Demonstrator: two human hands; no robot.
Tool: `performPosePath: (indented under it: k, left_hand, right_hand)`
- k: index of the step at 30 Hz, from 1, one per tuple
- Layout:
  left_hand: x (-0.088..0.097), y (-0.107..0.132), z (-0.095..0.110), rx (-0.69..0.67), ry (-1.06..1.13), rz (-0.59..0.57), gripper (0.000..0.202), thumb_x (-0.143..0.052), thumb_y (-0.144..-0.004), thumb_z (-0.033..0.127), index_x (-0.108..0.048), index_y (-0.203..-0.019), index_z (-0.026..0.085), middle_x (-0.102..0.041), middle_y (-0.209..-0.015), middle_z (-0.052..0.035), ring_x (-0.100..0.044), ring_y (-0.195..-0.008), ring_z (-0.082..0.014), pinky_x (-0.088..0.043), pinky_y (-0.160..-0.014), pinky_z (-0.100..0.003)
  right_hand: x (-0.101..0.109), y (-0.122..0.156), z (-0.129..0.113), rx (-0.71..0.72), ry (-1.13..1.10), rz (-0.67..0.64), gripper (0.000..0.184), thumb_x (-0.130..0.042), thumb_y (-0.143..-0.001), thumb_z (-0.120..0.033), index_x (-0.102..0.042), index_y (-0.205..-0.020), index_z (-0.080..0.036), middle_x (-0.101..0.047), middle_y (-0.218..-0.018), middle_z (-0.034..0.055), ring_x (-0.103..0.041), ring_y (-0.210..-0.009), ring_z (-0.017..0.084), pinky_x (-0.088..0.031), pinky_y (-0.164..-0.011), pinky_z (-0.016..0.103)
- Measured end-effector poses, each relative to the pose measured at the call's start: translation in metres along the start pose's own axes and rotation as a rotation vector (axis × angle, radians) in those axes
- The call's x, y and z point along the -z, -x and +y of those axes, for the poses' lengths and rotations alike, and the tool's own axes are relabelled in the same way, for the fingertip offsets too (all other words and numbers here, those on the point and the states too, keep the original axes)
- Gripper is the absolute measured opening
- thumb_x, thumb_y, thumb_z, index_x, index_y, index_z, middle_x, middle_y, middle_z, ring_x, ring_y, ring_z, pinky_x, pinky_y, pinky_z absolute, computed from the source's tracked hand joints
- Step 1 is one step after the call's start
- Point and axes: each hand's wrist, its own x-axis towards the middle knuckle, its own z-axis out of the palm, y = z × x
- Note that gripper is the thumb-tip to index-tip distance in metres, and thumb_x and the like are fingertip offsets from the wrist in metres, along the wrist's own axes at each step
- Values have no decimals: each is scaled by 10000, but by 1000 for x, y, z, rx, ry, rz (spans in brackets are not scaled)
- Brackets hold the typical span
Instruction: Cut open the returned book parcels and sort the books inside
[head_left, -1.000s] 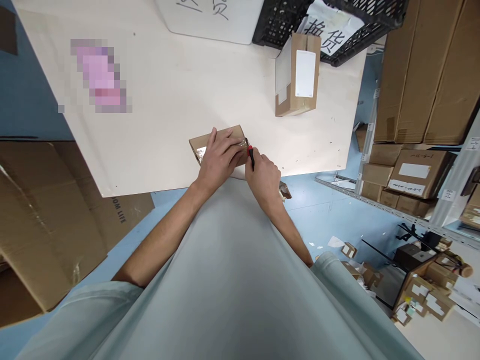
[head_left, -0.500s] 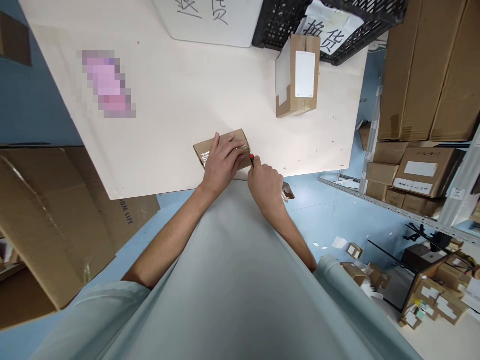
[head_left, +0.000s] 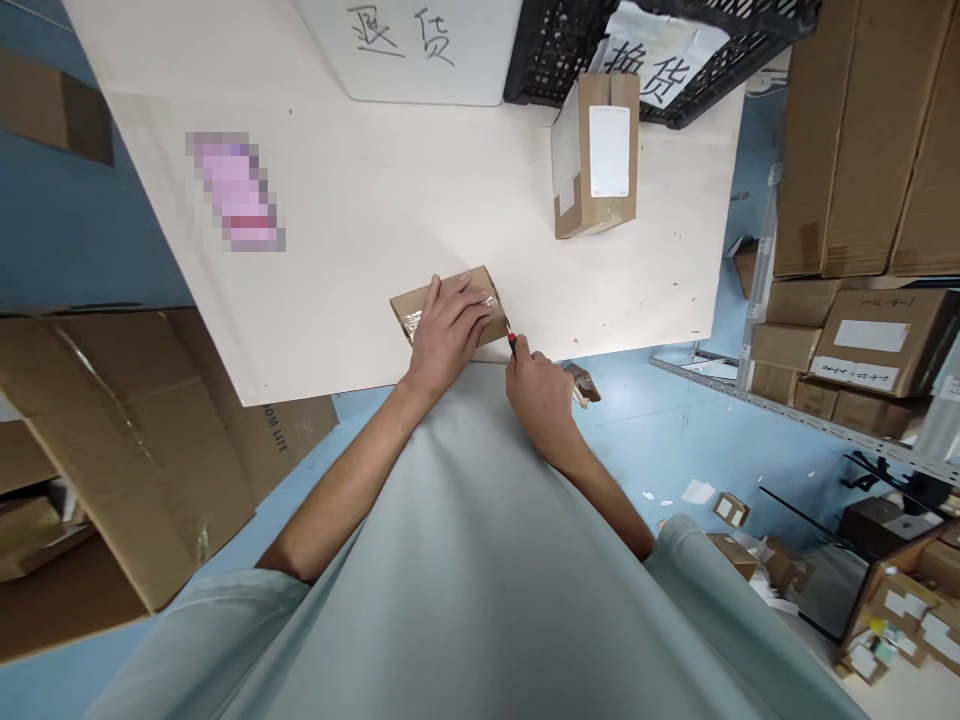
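A small flat cardboard box [head_left: 409, 302] with shiny clear tape lies near the front edge of the white table. My left hand [head_left: 446, 325] rests palm down across its top, fingers stretched and spread. At the box's right end is my right hand [head_left: 541, 390], closed around a small knife [head_left: 512, 342] with a red and black handle. Its thin tip points at the box's right edge; whether it touches the cardboard is too small to tell. The rest of the handle is hidden in my fist.
A taller cardboard box [head_left: 609, 150] with a white label stands before a black plastic crate [head_left: 551, 55]. A white board [head_left: 435, 75] with handwriting lies at the back. A blurred pink item [head_left: 236, 190] is on the left. Large cartons [head_left: 97, 420] and loaded shelves [head_left: 795, 455] flank the table.
My right hand and the knife have shifted slightly right and toward me, away from the box's end. My left hand stays on the box. The whole view has turned a little.
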Motion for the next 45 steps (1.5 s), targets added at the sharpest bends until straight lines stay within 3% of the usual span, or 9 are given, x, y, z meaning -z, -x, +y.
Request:
performPosePath:
  k: [8,11,16,20,25,31,34,39,45]
  left_hand:
    - [4,1,-3,9,3,-7,282,-557,-1192,477,-768,-1266,305,-797,-1376,-69,-592,-1614,-330,-201,-1462,-773]
    - [8,9,-5,0,-34,8,306,-535,-1194,481,-772,-1265,302,-809,-1364,-70,-608,-1603,-333,-231,-1455,-776]
    - [26,39,-19,31,-114,100,327,-544,-1176,498,-781,-1277,297,-841,-1349,-87,-664,-1551,-342,-376,-1410,-745]
    - [44,72,-30,107,-164,155,353,-550,-1159,523,-787,-1307,307,-854,-1345,-108,-680,-1533,-361,-534,-1310,-697]
    - [59,107,-29,186,-347,364,325,-551,-1158,495,-786,-1276,303,-872,-1300,-112,-782,-1346,-341,-662,-1141,-627]
    - [78,130,-26,310,-365,498,323,-623,-1133,536,-785,-1266,290,-873,-1302,-123,-842,-1141,-306,-715,-1031,-551]
    - [83,128,-20,361,-276,551,355,-645,-1124,552,-791,-1279,267,-866,-1318,-128,-852,-1178,-300,-742,-999,-518]
    - [69,107,-24,447,-62,483,442,-575,-1153,584,-774,-1374,258,-811,-1469,-122,-794,-1353,-294,-764,-962,-470]
    - [30,79,-61,535,168,315,474,-647,-1084,580,-775,-1315,186,-810,-1408,-173,-850,-1145,-266,-737,-981,-442]
  right_hand:
    - [0,-7,25,57,-155,162,521,-337,-1237,-352,-590,-1671,-215,-838,-1135,136,-793,-958,273,-517,-832,310]
    - [-19,-51,46,13,-210,253,539,-330,-1234,-359,-577,-1685,-200,-825,-1218,150,-777,-1018,275,-525,-875,313]
    - [-65,-146,75,-44,-221,216,581,-346,-1217,-321,-499,-1746,-135,-765,-1383,223,-755,-1127,293,-550,-959,349]
    - [-83,-177,84,-67,-206,175,642,-399,-1177,-279,-403,-1792,-93,-691,-1465,274,-719,-1200,306,-560,-1014,400]
    - [-88,-175,68,38,-315,306,598,-482,-1131,-230,-537,-1702,-61,-617,-1628,298,-643,-1438,317,-506,-1221,458]
    - [-95,-171,7,333,-904,-17,452,-502,-1173,-341,-736,-1473,-97,-803,-1470,191,-797,-1270,198,-608,-1117,329]
    - [-90,-161,-8,376,-980,-19,400,-543,-1157,-332,-774,-1402,-117,-825,-1444,160,-801,-1288,195,-614,-1110,315]
    - [-65,-138,13,215,-845,133,340,-635,-1131,-311,-778,-1372,-117,-830,-1414,178,-835,-1185,201,-610,-1106,320]
    - [-48,-123,42,137,-780,292,337,-613,-1122,-301,-777,-1342,-106,-808,-1395,212,-808,-1210,230,-604,-1123,355]
